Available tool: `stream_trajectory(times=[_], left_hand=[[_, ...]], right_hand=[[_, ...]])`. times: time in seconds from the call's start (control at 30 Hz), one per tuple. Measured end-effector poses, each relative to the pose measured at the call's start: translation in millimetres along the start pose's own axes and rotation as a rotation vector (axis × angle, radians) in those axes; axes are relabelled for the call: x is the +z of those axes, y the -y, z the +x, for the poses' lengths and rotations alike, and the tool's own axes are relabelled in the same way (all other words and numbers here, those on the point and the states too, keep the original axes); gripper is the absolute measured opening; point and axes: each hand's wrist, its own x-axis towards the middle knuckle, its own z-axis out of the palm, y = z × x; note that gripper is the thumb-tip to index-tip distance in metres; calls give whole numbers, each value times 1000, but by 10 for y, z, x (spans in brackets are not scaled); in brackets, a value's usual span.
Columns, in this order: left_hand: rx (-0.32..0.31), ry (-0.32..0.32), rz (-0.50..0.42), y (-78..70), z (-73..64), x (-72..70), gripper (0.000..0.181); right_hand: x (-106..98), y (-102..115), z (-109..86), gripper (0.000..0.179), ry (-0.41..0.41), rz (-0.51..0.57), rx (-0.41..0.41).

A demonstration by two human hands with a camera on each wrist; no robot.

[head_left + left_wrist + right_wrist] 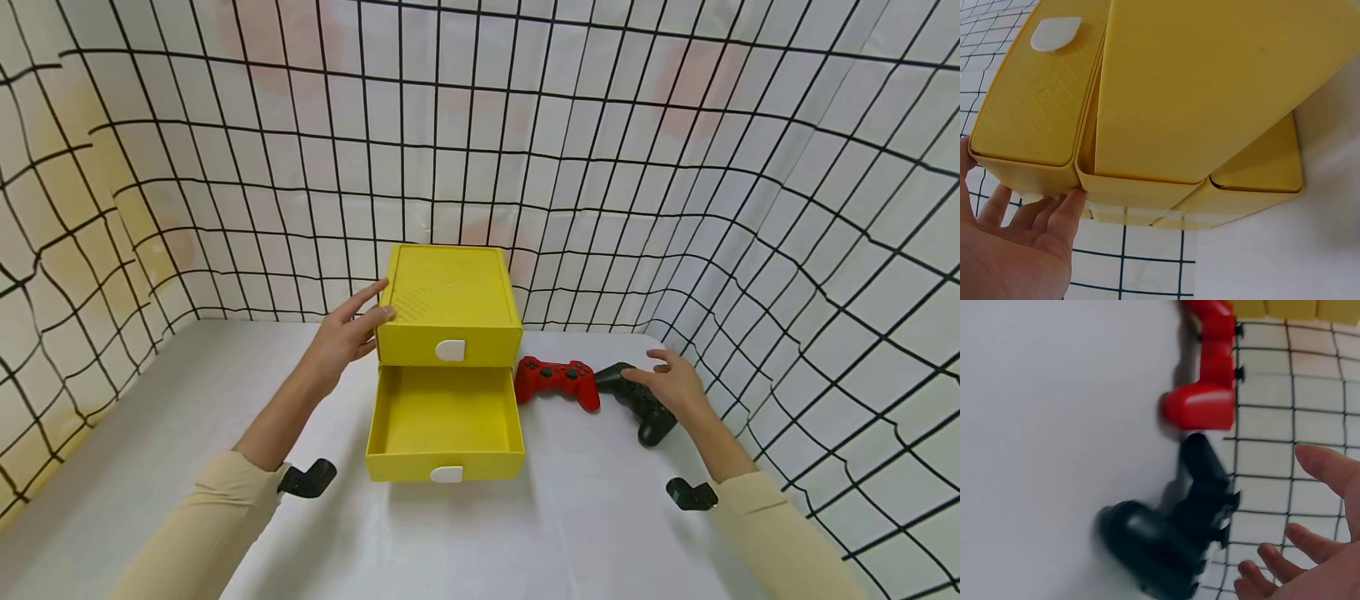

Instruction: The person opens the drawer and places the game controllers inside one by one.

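A yellow drawer unit (453, 287) with white pulls stands on the white table. Its middle drawer (447, 417) is pulled out and has nothing inside; the top drawer (1041, 87) and bottom drawer (1266, 162) are closed. My left hand (339, 346) rests on the unit's upper left side, fingers spread along the edge and side wall. To the right of the unit lies a red game controller (557, 381). Beside it is a black game controller (637, 400), partly hidden by my right hand (675, 385). That hand hovers over it with fingers apart, holding nothing.
A black wire grid (472, 150) with white sheeting behind it rises at the back and both sides. The black controller lies near the right-hand grid. Small black devices sit at the left cuff (307, 479) and right cuff (692, 494).
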Motion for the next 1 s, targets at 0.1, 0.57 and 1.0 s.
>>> stream_trajectory(times=[0.1, 0.57, 1.0], left_hand=[[1, -2, -2, -1, 0, -3, 64], [-2, -4, -1, -6, -12, -11, 64], [-8, 0, -6, -2, -1, -6, 64]], right_hand=[[19, -122, 49, 87, 2, -6, 43], [173, -497, 142, 87, -34, -78, 149], [258, -523, 124, 83, -82, -107, 181]])
